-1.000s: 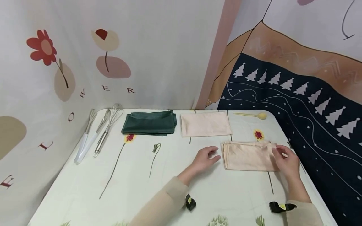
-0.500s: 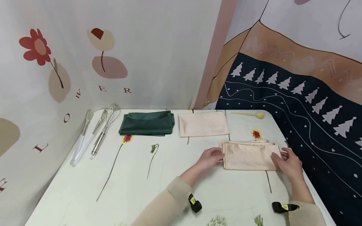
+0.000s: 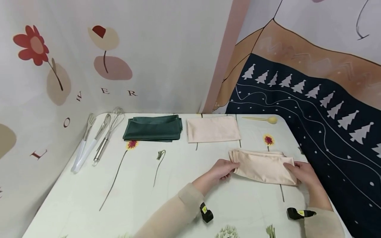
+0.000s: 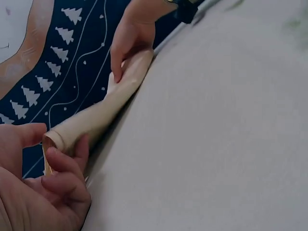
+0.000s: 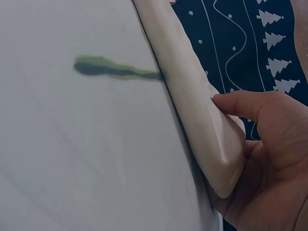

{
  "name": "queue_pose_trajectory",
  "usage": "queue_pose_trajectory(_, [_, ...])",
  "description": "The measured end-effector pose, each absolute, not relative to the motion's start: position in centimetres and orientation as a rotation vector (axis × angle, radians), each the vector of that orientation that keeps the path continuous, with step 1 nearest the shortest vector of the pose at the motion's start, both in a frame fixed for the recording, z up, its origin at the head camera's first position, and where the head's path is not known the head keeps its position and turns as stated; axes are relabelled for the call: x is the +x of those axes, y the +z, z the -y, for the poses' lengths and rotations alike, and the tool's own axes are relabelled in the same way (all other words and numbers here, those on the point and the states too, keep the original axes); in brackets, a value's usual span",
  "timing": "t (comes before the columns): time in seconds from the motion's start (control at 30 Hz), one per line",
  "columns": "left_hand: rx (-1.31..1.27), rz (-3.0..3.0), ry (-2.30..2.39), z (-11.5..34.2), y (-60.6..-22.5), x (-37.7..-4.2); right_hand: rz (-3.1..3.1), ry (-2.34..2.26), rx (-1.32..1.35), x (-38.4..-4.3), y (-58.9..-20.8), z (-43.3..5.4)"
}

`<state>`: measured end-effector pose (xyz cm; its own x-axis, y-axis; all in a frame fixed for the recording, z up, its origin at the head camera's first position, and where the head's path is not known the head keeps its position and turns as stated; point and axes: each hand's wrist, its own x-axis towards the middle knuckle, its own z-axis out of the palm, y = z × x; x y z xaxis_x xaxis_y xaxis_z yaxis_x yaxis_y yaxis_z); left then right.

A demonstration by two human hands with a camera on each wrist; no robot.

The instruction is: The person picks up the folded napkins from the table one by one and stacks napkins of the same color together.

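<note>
A folded pale pink cloth (image 3: 265,168) is held at its two short ends, with its front edge sagging. At its left end my left hand (image 3: 221,170) pinches the layers between thumb and curled fingers, as the cloth (image 4: 91,120) in the left wrist view also shows. My right hand (image 3: 305,175) grips the other end, thumb on top and fingers beneath; the right wrist view shows the thumb pressed on the cloth (image 5: 197,106). Behind it lies a second folded pink cloth (image 3: 213,129), and left of that a folded dark green cloth (image 3: 152,129).
At the table's left edge lie a whisk (image 3: 108,135) and two white-handled utensils, one a fork (image 3: 83,142). A yellow spoon (image 3: 262,119) lies at the back right. Printed curtains stand behind the flower-patterned tablecloth (image 3: 131,205).
My left hand has moved right onto the cloth's left end and taken hold. The right hand has closed around the right end. The cloth has tilted, its right end coming nearer.
</note>
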<state>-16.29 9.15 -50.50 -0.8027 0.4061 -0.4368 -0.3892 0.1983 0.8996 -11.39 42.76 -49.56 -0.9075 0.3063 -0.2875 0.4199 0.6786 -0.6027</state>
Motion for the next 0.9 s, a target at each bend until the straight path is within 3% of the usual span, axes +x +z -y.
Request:
queue_pose_trajectory(0.47, [-0.12,-1.827,1.855,-10.1,-51.0,-18.2,-2.56,-1.27,0.512,-11.5,-49.6,-43.2])
queue_pose_trajectory(0.9, [0.071,-2.025,1.671,-9.8,-51.3,-18.2,-2.53,-1.482,0.336,-9.6,-51.0,-43.4])
